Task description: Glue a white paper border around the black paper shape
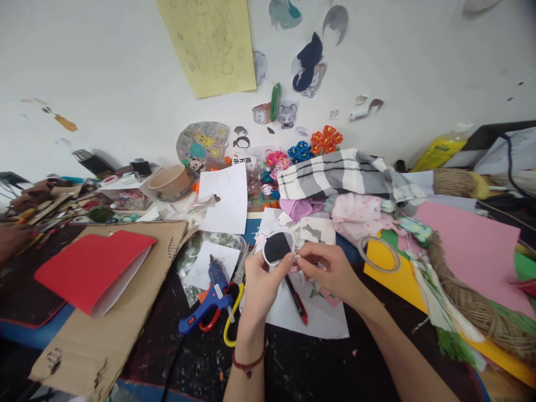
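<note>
A small rounded cutout (pixel 278 248), dark in the middle with a white border, sits in my left hand (pixel 264 276), thumb pressed on its lower right edge. At that same right side, my right hand (pixel 324 271) is closed in a pinch; whatever lies between its fingertips is too small to make out. Beneath both hands is a white sheet of paper (pixel 329 326) with a black and red pen (pixel 296 301) on it. Scraps of pink and green lie partly hidden behind my right hand. A red cord bracelet (pixel 249 368) circles my left wrist.
Left of my hands lie a blue glue gun (pixel 211 301) and yellow-handled scissors (pixel 231 324). Red folded paper (pixel 98 268) rests on cardboard (pixel 113 329). Rightward are a tape roll (pixel 379 254), twine (pixel 469 296) and checked cloth (pixel 335 176). Another person's hand (pixel 12 245) shows at the left edge.
</note>
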`<action>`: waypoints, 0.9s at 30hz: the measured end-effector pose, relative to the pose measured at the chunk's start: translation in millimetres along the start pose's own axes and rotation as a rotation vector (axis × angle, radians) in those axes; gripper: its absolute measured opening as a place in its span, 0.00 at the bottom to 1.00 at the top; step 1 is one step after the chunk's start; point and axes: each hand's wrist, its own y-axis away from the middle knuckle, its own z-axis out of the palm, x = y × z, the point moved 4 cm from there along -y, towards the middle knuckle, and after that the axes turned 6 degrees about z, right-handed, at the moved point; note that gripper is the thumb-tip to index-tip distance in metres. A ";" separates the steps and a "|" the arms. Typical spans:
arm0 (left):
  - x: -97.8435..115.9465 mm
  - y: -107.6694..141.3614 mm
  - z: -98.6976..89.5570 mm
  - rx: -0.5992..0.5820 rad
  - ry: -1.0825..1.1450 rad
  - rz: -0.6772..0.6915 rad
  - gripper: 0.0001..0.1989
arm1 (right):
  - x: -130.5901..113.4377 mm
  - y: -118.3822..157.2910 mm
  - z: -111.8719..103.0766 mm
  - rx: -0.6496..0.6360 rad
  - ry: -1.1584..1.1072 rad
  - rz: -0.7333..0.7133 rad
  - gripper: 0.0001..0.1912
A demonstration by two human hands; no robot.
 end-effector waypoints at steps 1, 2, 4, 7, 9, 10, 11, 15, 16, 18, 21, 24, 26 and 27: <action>0.0 0.0 0.1 -0.002 -0.001 0.000 0.09 | 0.0 0.2 0.3 -0.001 -0.009 -0.003 0.10; -0.1 0.1 0.1 -0.004 -0.002 -0.001 0.09 | 0.1 0.4 0.6 -0.002 -0.013 -0.007 0.10; 0.0 0.3 0.0 -0.007 -0.004 -0.003 0.09 | 0.4 0.6 0.7 0.001 -0.012 -0.014 0.10; 0.2 0.4 0.4 -0.020 -0.007 -0.004 0.09 | -0.3 0.9 -0.3 0.027 0.000 -0.035 0.10; 0.4 0.3 1.1 -0.030 -0.013 -0.002 0.09 | -3.2 1.6 -2.0 0.066 0.030 -0.086 0.11; 0.6 0.2 1.5 -0.035 -0.016 -0.001 0.09 | -5.3 2.3 -2.9 0.087 0.050 -0.121 0.11; 0.7 0.1 2.1 -0.039 -0.016 -0.001 0.10 | -7.4 3.1 -3.8 0.111 0.074 -0.158 0.11; 5.0 -1.2 1.7 -0.018 -0.086 0.068 0.11 | -13.8 7.9 -7.3 0.228 0.207 -0.300 0.09; 8.6 -1.3 -0.7 0.037 -0.145 0.138 0.13 | -15.3 9.6 -8.1 0.268 0.250 -0.353 0.08; 19.9 0.8 -5.7 0.169 -0.314 0.367 0.16 | -18.5 13.4 -9.2 0.349 0.336 -0.481 0.07; 35.9 8.9 -2.4 0.198 -0.557 0.738 0.13 | -20.9 17.1 -9.6 0.421 0.438 -0.615 0.07; 41.0 13.6 6.6 0.082 -0.681 0.870 0.14 | -21.6 17.6 -9.6 0.435 0.480 -0.646 0.08; 41.9 14.2 10.4 0.053 -0.718 0.873 0.14 | -22.4 18.0 -9.3 0.443 0.491 -0.662 0.08; 42.1 14.1 11.6 0.050 -0.725 0.870 0.14 | -22.8 18.2 -9.0 0.446 0.496 -0.669 0.09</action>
